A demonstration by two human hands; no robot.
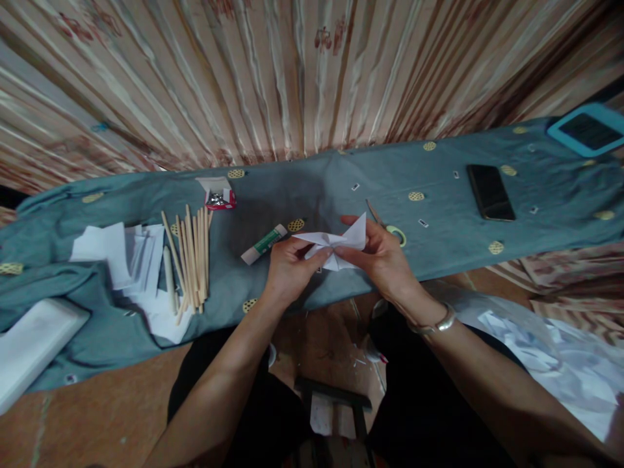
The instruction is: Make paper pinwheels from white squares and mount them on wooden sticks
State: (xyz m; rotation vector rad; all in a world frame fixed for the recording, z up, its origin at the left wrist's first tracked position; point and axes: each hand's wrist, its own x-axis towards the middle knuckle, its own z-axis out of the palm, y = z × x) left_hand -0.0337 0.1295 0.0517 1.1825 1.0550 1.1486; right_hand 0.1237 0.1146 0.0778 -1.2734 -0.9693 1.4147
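A folded white paper (336,242) with pointed corners is held above the near edge of the cloth-covered table. My left hand (292,266) pinches its left side between thumb and fingers. On the other side, my right hand (383,257) grips it, thumb pressed near the middle folds and fingers behind. The thumbs almost meet at the centre. A glue stick (264,244) with a green label lies just left of my left hand. Scissors (396,234) with a yellow-green handle lie partly hidden behind my right hand.
Wooden sticks (195,260) and white paper pieces (141,260) lie at left, near a small open red box (220,198) of shiny bits. A white case (41,344) sits far left. A phone (490,193) and blue-framed tablet (587,130) lie right. A plastic bag (536,351) holds folded papers.
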